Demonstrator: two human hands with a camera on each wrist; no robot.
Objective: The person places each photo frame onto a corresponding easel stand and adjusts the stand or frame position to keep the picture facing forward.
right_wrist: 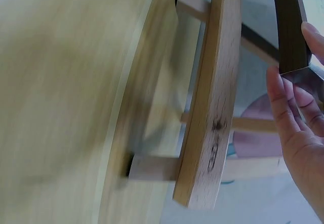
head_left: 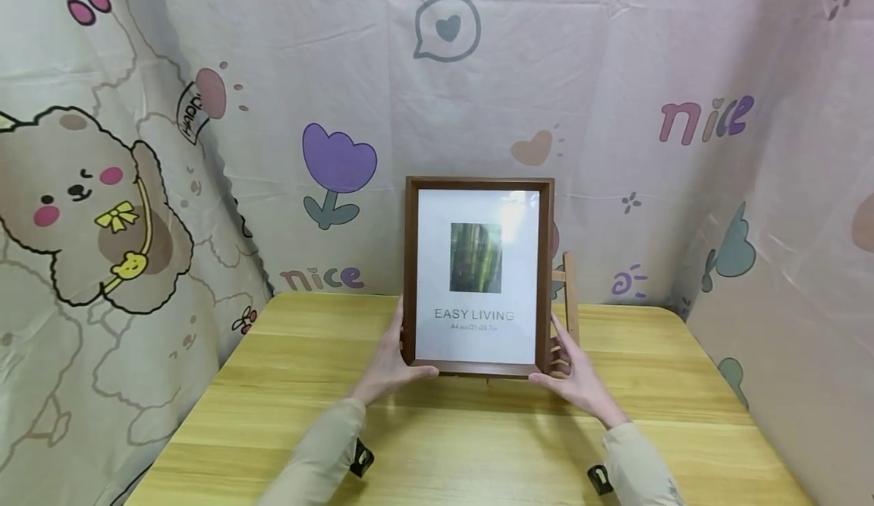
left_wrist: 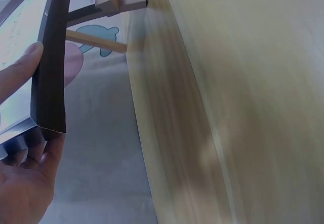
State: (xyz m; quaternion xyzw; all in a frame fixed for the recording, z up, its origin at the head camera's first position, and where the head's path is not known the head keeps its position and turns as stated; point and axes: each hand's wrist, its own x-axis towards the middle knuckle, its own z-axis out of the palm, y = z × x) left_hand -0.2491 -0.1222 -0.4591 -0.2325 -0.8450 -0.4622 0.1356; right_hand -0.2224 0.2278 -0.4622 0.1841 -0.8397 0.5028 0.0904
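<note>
A brown picture frame [head_left: 476,263] with a white insert, a small green picture and the words "EASY LIVING" stands upright between the hands in the head view. My left hand [head_left: 388,368] grips its lower left corner, thumb over the front edge. At the lower right corner my right hand [head_left: 579,381] holds it the same way. Behind the frame is a light wooden easel [head_left: 571,293], mostly hidden by it. In the right wrist view the easel's ledge [right_wrist: 210,107] shows below the frame's corner, apart from it. Fingers of the left hand [left_wrist: 30,193] support the frame's underside.
The wooden table [head_left: 478,445] carries the easel near its back edge. A patterned cloth [head_left: 464,96] with cartoon prints hangs behind and on both sides. Small black devices [head_left: 362,458] sit at the wrists, by the pale sleeves [head_left: 317,453].
</note>
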